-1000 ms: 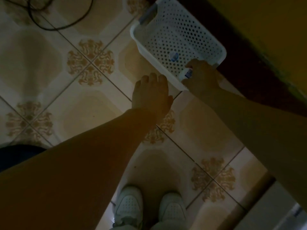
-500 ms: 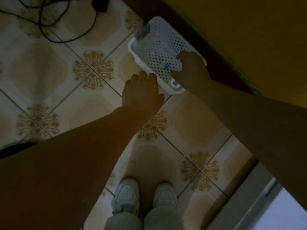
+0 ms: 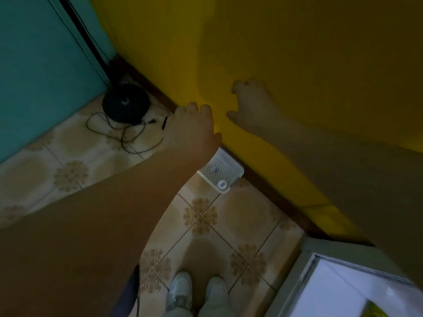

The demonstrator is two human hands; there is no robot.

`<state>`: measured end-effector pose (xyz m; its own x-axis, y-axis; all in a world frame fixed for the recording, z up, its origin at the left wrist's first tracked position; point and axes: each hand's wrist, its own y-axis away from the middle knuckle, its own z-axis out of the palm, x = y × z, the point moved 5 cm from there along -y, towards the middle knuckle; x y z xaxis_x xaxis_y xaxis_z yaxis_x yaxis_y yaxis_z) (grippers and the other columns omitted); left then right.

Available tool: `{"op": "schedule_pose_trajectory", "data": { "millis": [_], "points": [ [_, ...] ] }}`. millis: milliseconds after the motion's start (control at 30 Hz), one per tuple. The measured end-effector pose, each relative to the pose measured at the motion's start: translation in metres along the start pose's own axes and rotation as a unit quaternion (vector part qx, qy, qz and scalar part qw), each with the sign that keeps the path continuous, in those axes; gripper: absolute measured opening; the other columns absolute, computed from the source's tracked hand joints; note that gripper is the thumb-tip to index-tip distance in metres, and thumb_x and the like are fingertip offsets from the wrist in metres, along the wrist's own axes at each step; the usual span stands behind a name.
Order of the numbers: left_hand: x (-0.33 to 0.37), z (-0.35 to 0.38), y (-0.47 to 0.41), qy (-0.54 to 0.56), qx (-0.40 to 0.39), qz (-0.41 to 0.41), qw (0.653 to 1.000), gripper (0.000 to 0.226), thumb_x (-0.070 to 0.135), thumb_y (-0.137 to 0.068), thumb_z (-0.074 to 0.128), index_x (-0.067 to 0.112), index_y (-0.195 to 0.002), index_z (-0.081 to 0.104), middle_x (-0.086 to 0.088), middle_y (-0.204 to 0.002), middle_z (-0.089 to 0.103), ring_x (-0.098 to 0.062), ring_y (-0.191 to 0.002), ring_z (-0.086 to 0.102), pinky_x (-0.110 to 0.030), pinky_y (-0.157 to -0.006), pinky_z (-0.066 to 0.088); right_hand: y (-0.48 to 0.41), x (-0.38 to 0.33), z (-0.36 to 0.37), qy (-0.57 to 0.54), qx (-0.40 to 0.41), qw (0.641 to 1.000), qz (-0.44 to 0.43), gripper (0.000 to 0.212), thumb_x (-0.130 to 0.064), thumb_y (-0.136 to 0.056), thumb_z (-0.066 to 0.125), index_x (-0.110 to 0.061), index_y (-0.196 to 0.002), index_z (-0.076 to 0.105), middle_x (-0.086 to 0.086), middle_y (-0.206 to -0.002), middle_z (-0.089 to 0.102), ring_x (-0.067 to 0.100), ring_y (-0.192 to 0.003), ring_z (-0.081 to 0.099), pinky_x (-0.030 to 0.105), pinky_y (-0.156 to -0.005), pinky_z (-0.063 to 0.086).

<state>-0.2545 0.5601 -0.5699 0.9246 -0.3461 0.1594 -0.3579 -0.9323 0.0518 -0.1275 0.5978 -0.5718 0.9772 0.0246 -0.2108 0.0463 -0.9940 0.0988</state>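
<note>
White shoes (image 3: pixel 180 289) stand nearest, on the patterned tile floor (image 3: pixel 240 216), well out from the yellow wall (image 3: pixel 297 53). Farther on, the basket (image 3: pixel 223 173) sits on the floor at the foot of that wall, one corner close against its dark skirting. It is white plastic, pierced all over with small holes, with rounded corners and a blue sticker on the near rim; its far end is hidden under the left wrist. It looks already set down, so the job is likely just to leave it there: lift both hands straight up, clear of the rim, without nudging it off the wall. The left hand (image 3: pixel 192 129) hangs above it, fingers loosely curled and holding nothing. The right hand (image 3: pixel 251 104), in front of the wall, has its fingers spread and empty. Beyond, along the wall, lie a black round base (image 3: pixel 126 106) and loose cords (image 3: pixel 124 143).
</note>
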Motion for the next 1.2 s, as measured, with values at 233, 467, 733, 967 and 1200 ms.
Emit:
{"op": "schedule_pose_trajectory", "data": {
  "millis": [233,467,733,967,1200],
  "points": [
    [0.04,-0.205,0.005,-0.04,0.054,0.017,0.998,0.043,0.044,-0.093,0.049,0.007,-0.113,0.045,-0.017,-0.117,0.047,-0.034,-0.109,0.046,-0.039,-0.077,0.035,0.03,-0.05,-0.206,0.036,0.073,0.997,-0.011,0.042,-0.023,-0.091,0.059,-0.008,-0.128,0.045,0.016,-0.129,0.044,0.034,-0.122,0.042,0.038,-0.09,0.04],
    [0.079,-0.386,0.044,-0.041,0.119,0.013,0.992,0.049,0.048,-0.091,0.051,0.008,-0.119,0.045,-0.016,-0.122,0.047,-0.035,-0.115,0.046,-0.04,-0.084,0.04,0.087,-0.071,-0.399,0.068,0.153,0.986,0.006,0.051,-0.03,-0.089,0.061,-0.008,-0.131,0.044,0.017,-0.131,0.044,0.035,-0.123,0.042,0.041,-0.094,0.04],
    [0.157,-0.506,0.124,-0.053,0.164,0.122,0.977,0.053,0.05,-0.092,0.047,0.011,-0.127,0.042,-0.011,-0.127,0.046,-0.029,-0.116,0.046,-0.037,-0.088,0.042,0.227,-0.064,-0.552,0.097,0.259,0.956,0.097,0.047,-0.028,-0.09,0.059,-0.008,-0.13,0.044,0.015,-0.128,0.046,0.032,-0.117,0.044,0.039,-0.089,0.044],
    [0.265,-0.55,0.231,0.023,0.173,0.278,0.945,0.058,0.05,-0.091,0.048,0.011,-0.133,0.041,-0.013,-0.131,0.046,-0.03,-0.118,0.047,-0.04,-0.093,0.042,0.419,-0.041,-0.611,0.139,0.316,0.907,0.242,0.048,-0.032,-0.091,0.058,-0.01,-0.131,0.044,0.013,-0.129,0.046,0.03,-0.117,0.045,0.037,-0.09,0.043],
    [0.405,-0.561,0.357,0.109,0.137,0.451,0.875,0.055,0.05,-0.091,0.05,0.012,-0.129,0.045,-0.012,-0.127,0.049,-0.03,-0.114,0.049,-0.039,-0.091,0.043,0.634,-0.008,-0.631,0.17,0.33,0.832,0.413,0.045,-0.027,-0.09,0.06,-0.009,-0.128,0.046,0.014,-0.125,0.047,0.032,-0.116,0.046,0.036,-0.087,0.042]
  ]
}}
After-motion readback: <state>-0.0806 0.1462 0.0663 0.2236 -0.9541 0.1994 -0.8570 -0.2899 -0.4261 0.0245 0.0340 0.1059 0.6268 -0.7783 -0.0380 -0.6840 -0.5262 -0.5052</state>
